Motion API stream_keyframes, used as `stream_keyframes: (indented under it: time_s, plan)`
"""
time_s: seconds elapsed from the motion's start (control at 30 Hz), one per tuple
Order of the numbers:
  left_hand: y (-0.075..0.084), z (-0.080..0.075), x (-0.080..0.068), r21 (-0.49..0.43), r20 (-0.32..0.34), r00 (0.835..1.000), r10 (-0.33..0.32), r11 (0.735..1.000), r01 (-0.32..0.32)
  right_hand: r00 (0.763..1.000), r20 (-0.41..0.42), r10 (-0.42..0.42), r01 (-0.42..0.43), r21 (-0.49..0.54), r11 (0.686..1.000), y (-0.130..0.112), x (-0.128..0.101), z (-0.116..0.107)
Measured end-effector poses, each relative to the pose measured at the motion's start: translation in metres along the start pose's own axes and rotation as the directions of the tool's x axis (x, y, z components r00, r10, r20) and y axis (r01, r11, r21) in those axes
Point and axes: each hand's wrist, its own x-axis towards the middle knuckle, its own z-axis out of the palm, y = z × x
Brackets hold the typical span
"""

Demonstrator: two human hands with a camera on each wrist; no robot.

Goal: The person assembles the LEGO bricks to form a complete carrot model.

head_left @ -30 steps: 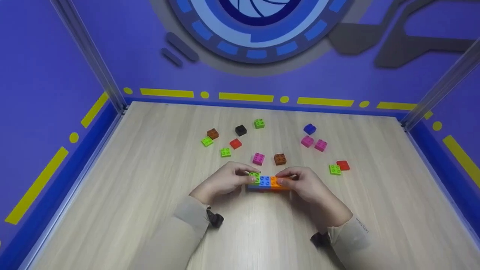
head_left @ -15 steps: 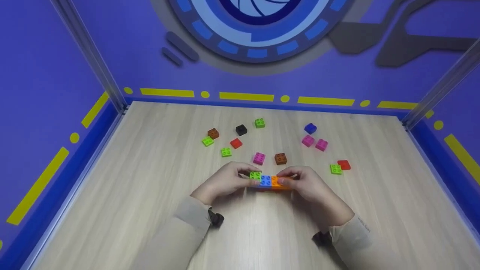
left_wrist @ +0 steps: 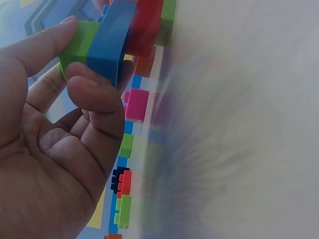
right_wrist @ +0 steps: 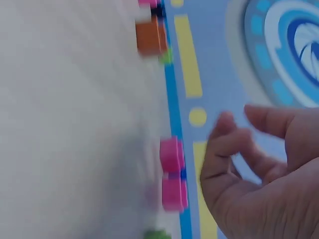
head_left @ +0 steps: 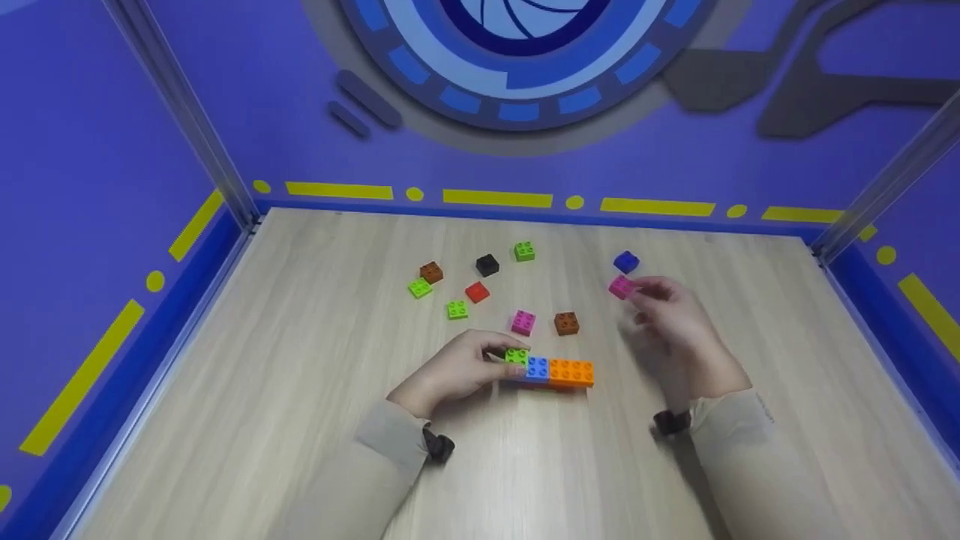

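A row of joined bricks lies on the wooden table (head_left: 300, 420): green (head_left: 516, 356), blue (head_left: 537, 367) and orange (head_left: 571, 373), with a darker layer under them. My left hand (head_left: 501, 360) pinches its green end; in the left wrist view thumb and fingers (left_wrist: 94, 99) clamp the green (left_wrist: 79, 45) and blue (left_wrist: 112, 40) bricks. My right hand (head_left: 646, 295) hovers to the right, fingers loosely curled and holding nothing, fingertips close to a pink brick (head_left: 621, 286). In the right wrist view the hand (right_wrist: 234, 134) sits beside two pink bricks (right_wrist: 172, 154), apart from them.
Loose bricks lie behind the row: pink (head_left: 523, 322), brown (head_left: 566, 323), red (head_left: 477, 292), black (head_left: 487, 265), dark blue (head_left: 625, 262), another brown (head_left: 431, 272) and several green ones (head_left: 457, 309). Purple walls (head_left: 90, 150) close in the table on three sides.
My right hand has let go of the orange end of the row and moved up and to the right, to the pink bricks. The left hand keeps its hold.
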Motion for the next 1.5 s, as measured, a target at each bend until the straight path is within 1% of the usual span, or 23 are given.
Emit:
stream_keyframes:
  time_s: [0.1, 0.2, 0.4, 0.57, 0.67, 0.73, 0.8, 0.93, 1.07, 1.17, 1.3, 1.4, 1.5]
  plan:
    - [0.001, 0.000, 0.000, -0.003, 0.000, 1.000, -0.009, 1.000, 0.009, 0.997, -0.072, 0.038, -0.041, -0.041, 0.998, 0.000, 0.015, -0.015]
    - [0.002, 0.001, 0.000, -0.008, 0.004, 1.000, -0.023, 1.000, 0.023, 0.992, -0.109, 0.069, -0.079, -0.091, 0.993, 0.001, 0.028, -0.026]
    - [0.001, 0.004, 0.001, -0.015, 0.013, 0.999, -0.032, 0.999, 0.032, 0.981, -0.109, 0.159, -0.178, -0.192, 0.965, 0.004, 0.043, -0.035]
    - [0.002, 0.005, 0.003, -0.006, 0.011, 1.000, -0.025, 1.000, 0.025, 0.975, -0.120, 0.185, -0.213, -0.285, 0.935, 0.004, 0.045, -0.034]
    - [0.002, 0.005, 0.002, 0.002, 0.005, 1.000, -0.019, 1.000, 0.019, 0.983, -0.116, 0.141, -0.174, -0.363, 0.915, 0.004, 0.042, -0.031]
    - [0.002, 0.004, 0.001, 0.009, 0.000, 1.000, -0.016, 1.000, 0.016, 0.988, -0.112, 0.110, -0.145, -0.391, 0.909, 0.003, 0.038, -0.029]
    - [0.002, 0.003, 0.000, 0.014, -0.002, 1.000, -0.013, 1.000, 0.013, 0.990, -0.113, 0.079, -0.119, -0.403, 0.908, 0.002, 0.033, -0.026]
    - [0.001, 0.002, -0.001, 0.016, 0.000, 1.000, -0.011, 1.000, 0.011, 0.995, -0.098, 0.037, -0.073, -0.396, 0.915, 0.001, 0.020, -0.021]
    - [0.001, 0.001, -0.002, 0.014, -0.008, 1.000, -0.019, 1.000, 0.019, 0.998, -0.058, 0.005, -0.025, -0.351, 0.936, 0.003, 0.004, -0.014]
    - [0.002, 0.001, -0.003, 0.014, -0.011, 1.000, -0.025, 1.000, 0.025, 1.000, -0.030, -0.006, -0.003, -0.285, 0.959, 0.008, -0.007, -0.008]
    - [0.003, 0.001, -0.003, 0.022, -0.013, 0.999, -0.031, 0.999, 0.031, 0.999, 0.010, -0.048, 0.049, -0.216, 0.975, 0.018, -0.019, 0.000]
    - [0.003, 0.002, -0.003, 0.026, -0.015, 0.999, -0.032, 0.999, 0.032, 0.994, 0.052, -0.092, 0.100, -0.192, 0.976, 0.023, -0.024, 0.006]
    - [0.003, 0.002, -0.003, 0.031, -0.015, 0.999, -0.031, 0.999, 0.031, 0.988, 0.093, -0.126, 0.142, -0.195, 0.970, 0.026, -0.028, 0.011]
